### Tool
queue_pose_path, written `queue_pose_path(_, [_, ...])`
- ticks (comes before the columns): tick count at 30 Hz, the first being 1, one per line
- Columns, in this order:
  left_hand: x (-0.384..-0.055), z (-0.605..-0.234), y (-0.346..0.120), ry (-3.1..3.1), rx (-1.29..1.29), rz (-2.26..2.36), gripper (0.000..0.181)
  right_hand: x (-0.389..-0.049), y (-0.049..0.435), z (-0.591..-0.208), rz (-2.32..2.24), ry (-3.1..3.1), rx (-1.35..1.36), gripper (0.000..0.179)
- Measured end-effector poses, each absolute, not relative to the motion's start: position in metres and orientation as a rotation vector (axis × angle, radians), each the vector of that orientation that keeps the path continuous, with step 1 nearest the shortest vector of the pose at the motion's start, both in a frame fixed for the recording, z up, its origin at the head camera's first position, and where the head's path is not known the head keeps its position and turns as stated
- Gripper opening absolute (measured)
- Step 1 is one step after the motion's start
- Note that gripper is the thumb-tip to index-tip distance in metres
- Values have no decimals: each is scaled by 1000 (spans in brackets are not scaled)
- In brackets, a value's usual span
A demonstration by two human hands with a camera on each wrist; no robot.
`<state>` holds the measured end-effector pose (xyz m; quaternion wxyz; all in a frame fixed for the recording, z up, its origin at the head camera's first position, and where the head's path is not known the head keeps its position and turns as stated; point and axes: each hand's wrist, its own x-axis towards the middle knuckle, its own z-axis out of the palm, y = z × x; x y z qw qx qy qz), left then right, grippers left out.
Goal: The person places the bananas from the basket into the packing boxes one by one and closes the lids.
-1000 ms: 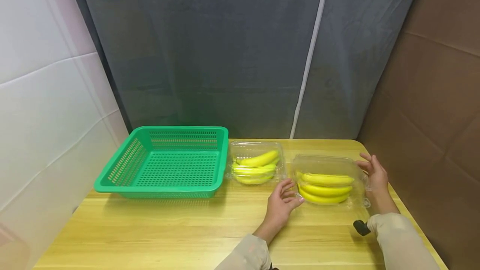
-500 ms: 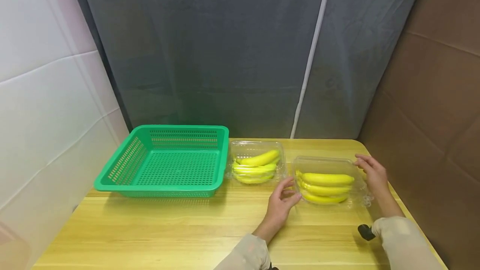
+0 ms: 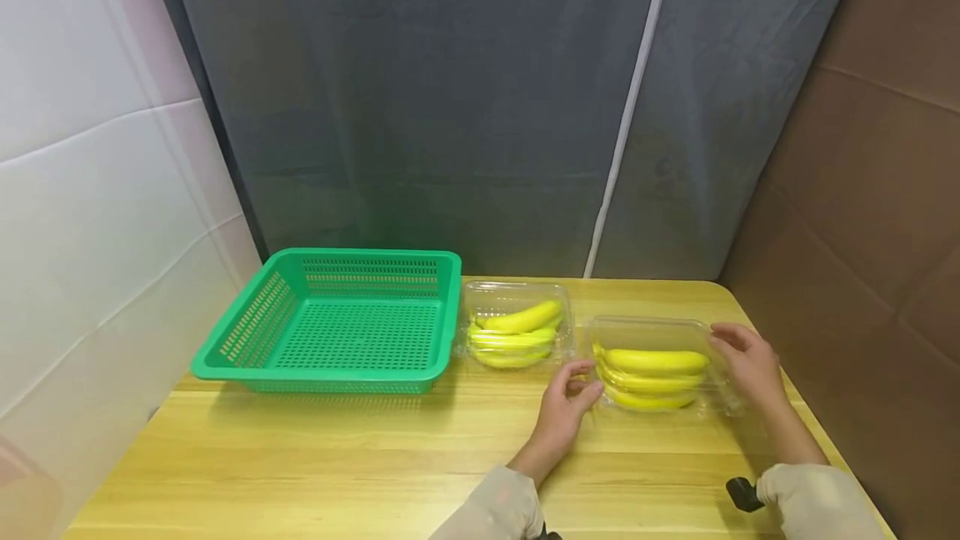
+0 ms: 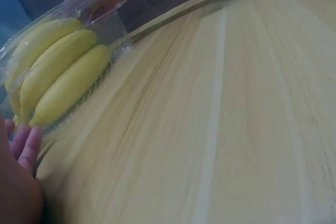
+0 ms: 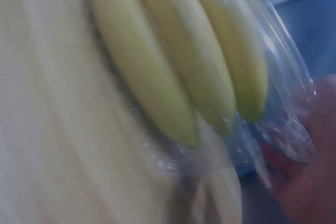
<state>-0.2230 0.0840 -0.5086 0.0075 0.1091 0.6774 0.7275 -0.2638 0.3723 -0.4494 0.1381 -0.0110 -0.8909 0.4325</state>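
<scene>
A clear plastic clamshell box lies on the table at the right, with several yellow bananas seen through it. In the right wrist view, a gap shows between its lid and base edges. My left hand is at the box's left end, fingers loosely bent and fingertips close against the plastic; whether they touch it is unclear. At the opposite end, my right hand holds the lid's edge, its curled fingers around the clear plastic. The thumb is hard to make out.
Left of this box stands a second clear box of bananas. A green plastic basket sits farther left. All rest on a wooden table. A grey curtain closes the back and a brown panel the right.
The right hand has shifted over the lid's right edge, its fingers more curled there now. The lid's far edge sits slightly lower. The left hand has hardly moved.
</scene>
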Motion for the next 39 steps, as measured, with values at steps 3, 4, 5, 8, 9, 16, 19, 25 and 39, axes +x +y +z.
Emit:
queue_pose_path(3, [-223, -505, 85, 2099, 338, 2270, 38, -258, 368, -453, 1196, -2537, -203, 40])
queue_pose_path(4, [-223, -504, 86, 2102, 334, 2264, 38, -256, 366, -454, 1203, -2515, -256, 39])
queue_pose_path(5, [-223, -503, 86, 2111, 327, 2257, 39, -255, 365, -455, 1210, -2496, -308, 38])
queue_pose_path(8, [-223, -500, 87, 2122, 299, 2241, 39, -251, 362, -457, 1255, -2441, -411, 36])
queue_pose_path(9, [-223, -500, 88, 2124, 284, 2240, 39, -250, 362, -457, 1278, -2430, -429, 37])
queue_pose_path(16, [-220, -492, 91, 2008, 127, 2323, 41, -242, 359, -456, 1527, -2382, -399, 42])
queue_pose_path(19, [-221, -490, 95, 1919, 34, 2391, 44, -240, 354, -457, 1643, -2322, -379, 40])
queue_pose_path(25, [-221, -486, 101, 1786, -43, 2486, 49, -239, 336, -469, 1596, -2128, -535, 33])
queue_pose_path(39, [-221, -482, 104, 1775, -130, 2476, 53, -233, 320, -494, 1785, -1742, -576, 34])
